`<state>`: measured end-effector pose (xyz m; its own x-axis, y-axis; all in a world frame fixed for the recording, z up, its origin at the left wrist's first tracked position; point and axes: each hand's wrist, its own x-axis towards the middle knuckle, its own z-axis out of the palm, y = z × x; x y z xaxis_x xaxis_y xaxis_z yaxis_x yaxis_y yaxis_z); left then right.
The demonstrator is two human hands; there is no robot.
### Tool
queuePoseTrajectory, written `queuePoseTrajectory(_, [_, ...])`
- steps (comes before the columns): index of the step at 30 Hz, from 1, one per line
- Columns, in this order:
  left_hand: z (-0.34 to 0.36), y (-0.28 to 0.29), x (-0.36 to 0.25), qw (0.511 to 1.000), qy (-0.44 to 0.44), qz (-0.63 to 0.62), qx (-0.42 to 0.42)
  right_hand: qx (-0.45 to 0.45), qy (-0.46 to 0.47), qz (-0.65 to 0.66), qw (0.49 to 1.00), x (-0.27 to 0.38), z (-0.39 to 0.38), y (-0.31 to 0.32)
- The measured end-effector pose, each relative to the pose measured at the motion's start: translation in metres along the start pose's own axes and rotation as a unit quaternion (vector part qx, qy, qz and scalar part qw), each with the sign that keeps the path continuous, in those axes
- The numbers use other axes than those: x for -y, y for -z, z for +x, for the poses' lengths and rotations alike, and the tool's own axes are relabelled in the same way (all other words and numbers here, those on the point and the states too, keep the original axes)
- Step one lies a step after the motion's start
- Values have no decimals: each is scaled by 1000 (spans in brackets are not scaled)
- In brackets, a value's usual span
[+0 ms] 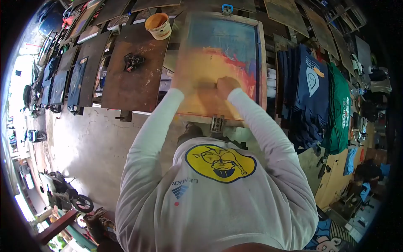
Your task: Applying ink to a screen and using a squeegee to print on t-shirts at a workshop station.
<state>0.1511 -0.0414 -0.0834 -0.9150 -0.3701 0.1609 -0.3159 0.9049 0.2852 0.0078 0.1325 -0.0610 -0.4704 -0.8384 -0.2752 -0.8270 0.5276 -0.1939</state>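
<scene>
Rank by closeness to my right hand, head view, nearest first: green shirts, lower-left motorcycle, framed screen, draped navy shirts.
1. Framed screen, beneath the right hand.
2. Draped navy shirts, right of the screen.
3. Green shirts, farther right.
4. Motorcycle, far lower left.

Screen-printing workshop: framed screen [220, 63], stained bucket [159, 34], printed garments [306, 101].

A bench [126, 86] of dark brown boards carries, left to right, navy garments [77, 80], 1 crumpled dark bundle [133, 61], 1 paint-smeared bucket [159, 31], 1 wood-framed screen [222, 35], then draped navy shirts [311, 92] and green shirts [339, 109].
</scene>
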Motion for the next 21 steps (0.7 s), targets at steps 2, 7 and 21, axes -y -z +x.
queuePoseTrajectory(2, [-38,-5,-6,996,24,6,85,-6,20,14,1000,6,-28,-12])
queuePoseTrajectory(7, [-83,7,-35,988,106,12,108,29,52,21,998,16,-73,-18])
queuePoseTrajectory(21, [-57,24,-26,998,-57,-3,5,-66,-43,8,997,23,-67,-34])
